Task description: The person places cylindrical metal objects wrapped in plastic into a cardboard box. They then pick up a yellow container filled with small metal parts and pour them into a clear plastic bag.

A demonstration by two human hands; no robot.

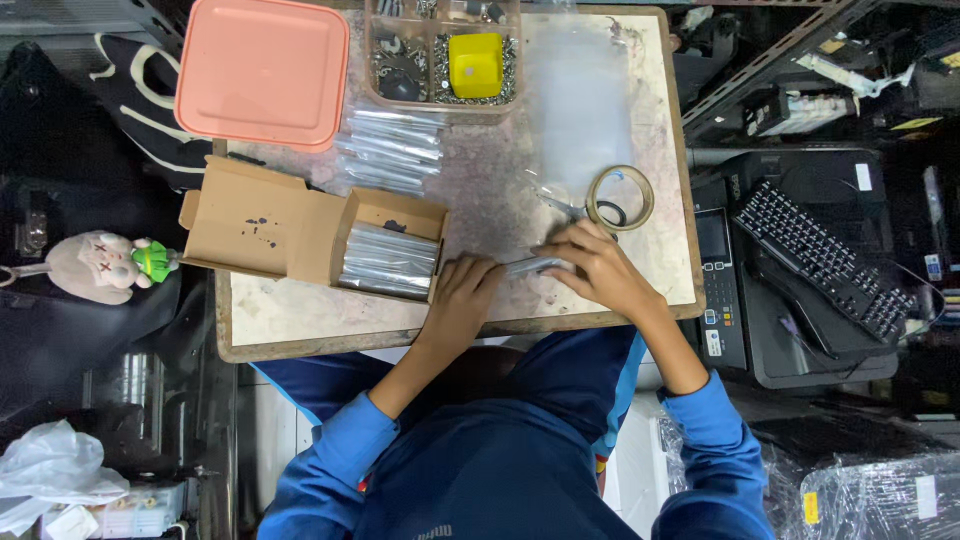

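My left hand and my right hand both grip a small clear packet of metal parts just above the table's near edge. An open brown cardboard box lies to the left, and its right end holds a stack of similar shiny packets. More clear packets are piled behind the box. A roll of clear tape and a pair of scissors lie just beyond my right hand.
A pink lidded container sits at the back left. A divided tray of screws with a yellow cup stands at the back centre, beside clear plastic bags. The worn table has a black keyboard and printer to its right.
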